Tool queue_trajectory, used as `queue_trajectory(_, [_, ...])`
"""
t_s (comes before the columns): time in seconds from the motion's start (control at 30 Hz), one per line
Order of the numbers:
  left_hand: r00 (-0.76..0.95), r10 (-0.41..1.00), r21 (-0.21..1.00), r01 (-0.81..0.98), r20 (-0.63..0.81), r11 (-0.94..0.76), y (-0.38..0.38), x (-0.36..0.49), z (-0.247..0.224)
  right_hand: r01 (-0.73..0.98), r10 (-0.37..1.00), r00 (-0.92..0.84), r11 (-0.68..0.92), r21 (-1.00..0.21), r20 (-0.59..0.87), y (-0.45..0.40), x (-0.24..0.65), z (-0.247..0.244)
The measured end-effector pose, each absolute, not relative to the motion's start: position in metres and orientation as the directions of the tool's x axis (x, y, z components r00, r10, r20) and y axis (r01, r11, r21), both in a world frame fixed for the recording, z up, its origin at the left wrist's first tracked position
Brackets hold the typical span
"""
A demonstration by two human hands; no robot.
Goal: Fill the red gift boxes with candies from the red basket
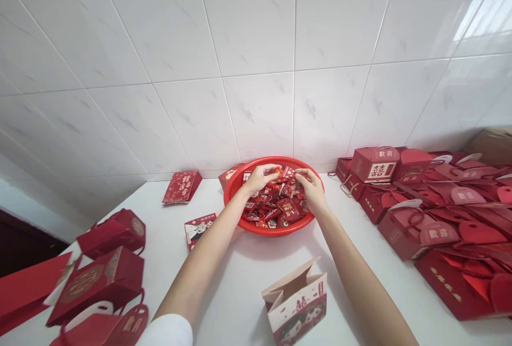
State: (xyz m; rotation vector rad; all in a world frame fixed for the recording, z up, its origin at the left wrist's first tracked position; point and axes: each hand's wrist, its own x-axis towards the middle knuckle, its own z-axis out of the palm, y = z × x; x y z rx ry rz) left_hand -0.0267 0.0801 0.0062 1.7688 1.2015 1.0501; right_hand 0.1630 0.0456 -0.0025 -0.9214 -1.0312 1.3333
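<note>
Both hands are over a red plastic basket (276, 231) heaped with red-wrapped candies (272, 210). My left hand (260, 178) is at the basket's far side, with thumb and fingers closed on a small red and yellow wrapped candy (277, 173). On the right side, my right hand (312, 191) has its fingertips pinched together near a pink-and-red wrapper; what they hold is too small to make out. In front of the basket stands an open-topped paper gift box (298, 303), white and red with printed figures, touched by neither hand.
Rows of red gift boxes (436, 234) cover the right side of the white table (240, 292). More red boxes (100, 282) stand at the left. A flat-looking red box (182, 187) and a printed box (199, 227) lie left of the basket. A tiled wall (260, 117) rises behind.
</note>
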Motion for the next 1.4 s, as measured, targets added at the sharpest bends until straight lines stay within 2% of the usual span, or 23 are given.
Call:
queue_trajectory(0.2, [0.221,0.931,0.927,0.173,0.292,-0.332,0.075,-0.026,0.01,-0.283,0.999,0.02,0.044,-0.958,0.04,0.048,0.161,-0.005])
queue_trajectory(0.37, [0.27,0.915,0.924,0.16,0.299,-0.348,0.072,-0.018,0.008,-0.26,0.998,-0.042,0.024,-0.965,0.036,0.043,0.161,-0.002])
queue_trajectory(0.53, [0.304,0.908,0.895,0.248,0.29,-0.369,0.074,-0.014,0.001,-0.247,0.993,-0.114,0.001,-0.969,0.03,0.039,0.162,0.001])
queue_trajectory(0.7, [0.265,0.92,0.837,0.397,0.289,-0.378,0.084,-0.021,-0.008,-0.341,0.998,-0.034,0.03,-0.94,0.044,0.042,0.162,-0.002])
queue_trajectory(0.93, [0.433,0.895,0.676,0.628,0.107,-0.384,0.083,-0.018,-0.021,-0.497,1.0,0.012,0.021,-0.867,0.018,0.042,0.165,0.001])
queue_trajectory(1.07, [0.441,0.896,0.627,0.683,0.054,-0.374,0.083,-0.008,-0.022,-0.576,1.0,-0.024,-0.017,-0.817,-0.004,0.041,0.167,0.006])
queue_trajectory(1.23, [0.394,0.915,0.7,0.629,0.089,-0.338,0.081,-0.012,-0.013,-0.638,0.995,-0.092,-0.083,-0.766,-0.032,0.042,0.172,0.01])
queue_trajectory(1.4, [0.312,0.927,0.836,0.436,0.208,-0.334,0.076,-0.017,0.006,-0.672,0.992,-0.108,-0.116,-0.731,-0.058,0.043,0.173,0.012])
